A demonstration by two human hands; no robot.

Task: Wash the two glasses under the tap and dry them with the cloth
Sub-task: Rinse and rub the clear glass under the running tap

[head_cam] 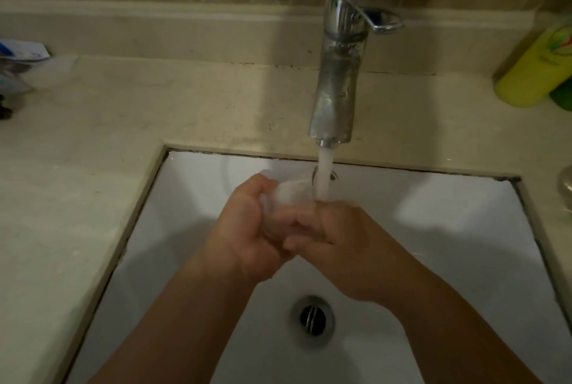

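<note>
A clear glass (291,194) is held over the white sink (433,213), tilted with its open end toward the tap. My left hand (247,228) grips the glass around its side. My right hand (334,238) holds it from the right, fingers curled against the glass, and the running water stream (324,176) lands on them. The chrome tap (337,80) stands behind the sink with water flowing. A second glass and the cloth do not show in this view.
The drain (312,318) sits in the basin below my wrists. A yellow-green bottle (538,70) stands on the beige counter (93,151) at the right. Packets (18,55) lie at the far left. HOT and COLD labels hang on the wall.
</note>
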